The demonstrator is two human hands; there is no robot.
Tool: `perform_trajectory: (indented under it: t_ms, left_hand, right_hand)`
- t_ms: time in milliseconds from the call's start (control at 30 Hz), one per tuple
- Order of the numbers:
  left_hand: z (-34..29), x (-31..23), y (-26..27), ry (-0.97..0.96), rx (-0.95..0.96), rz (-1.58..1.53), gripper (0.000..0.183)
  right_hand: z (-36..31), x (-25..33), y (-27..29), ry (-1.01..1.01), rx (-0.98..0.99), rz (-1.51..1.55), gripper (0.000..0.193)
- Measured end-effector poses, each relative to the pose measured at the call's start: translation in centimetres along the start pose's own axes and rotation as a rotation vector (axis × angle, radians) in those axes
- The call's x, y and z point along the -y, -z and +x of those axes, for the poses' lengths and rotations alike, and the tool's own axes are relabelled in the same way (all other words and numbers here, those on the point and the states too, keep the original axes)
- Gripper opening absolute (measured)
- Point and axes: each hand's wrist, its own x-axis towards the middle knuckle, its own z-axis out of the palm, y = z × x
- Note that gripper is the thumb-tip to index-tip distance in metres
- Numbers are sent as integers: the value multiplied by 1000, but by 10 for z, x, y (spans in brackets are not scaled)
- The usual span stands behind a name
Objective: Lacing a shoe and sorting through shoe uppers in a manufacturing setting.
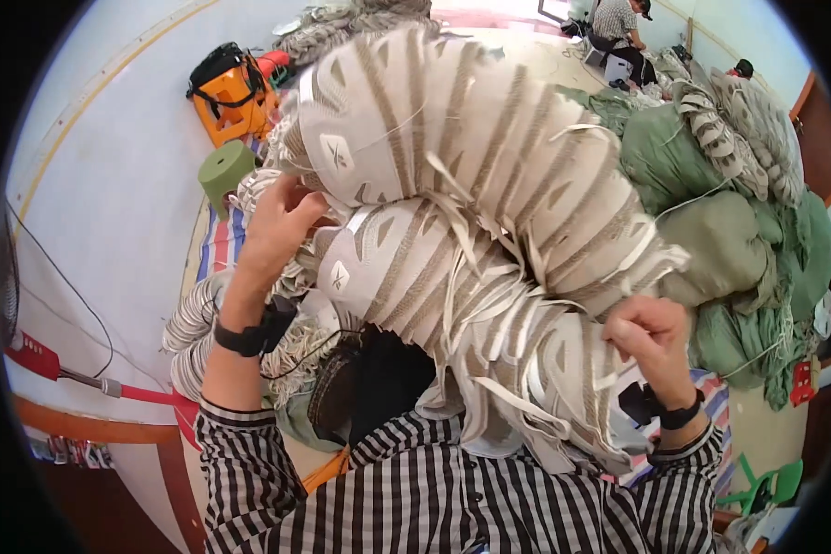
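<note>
Two curved stacks of nested beige shoe uppers fill the middle of the view. The upper stack (489,120) arches from the left over to the right, strips of white fabric hanging from its inner edge. Below it the lower stack (388,263) bends down toward my lap. My left hand (288,214) is closed, thumb and fingers pinching the left end where the two stacks meet. At the lower right my right hand (649,331) is closed, its fingers curled on the edge of the lower stack. The fingertips of both hands are partly hidden.
More stacked uppers (197,319) and loose strips lie at the left, near a green stool (225,173) and an orange plastic chair (231,97). Full green sacks (665,157) crowd the right side. A person (621,37) sits at the far right. A green chair (774,485) stands lower right.
</note>
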Motion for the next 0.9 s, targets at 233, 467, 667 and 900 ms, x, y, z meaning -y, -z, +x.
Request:
perform_trajectory:
  t_ms: [233, 467, 667, 900]
  left_hand:
    - [2, -8, -17, -182, -147, -258, 57]
    - [82, -9, -19, -372, -202, 136, 67]
    - [102, 22, -9, 199, 46, 271, 64]
    - [28, -45, -52, -689, -133, 760, 39]
  right_hand:
    - [2, -22, -4, 40, -19, 3, 11]
    - [13, -6, -26, 445, 38, -321, 2]
    - [26, -25, -38, 330, -46, -148, 9]
    - [29, -29, -25, 369, -55, -189, 15]
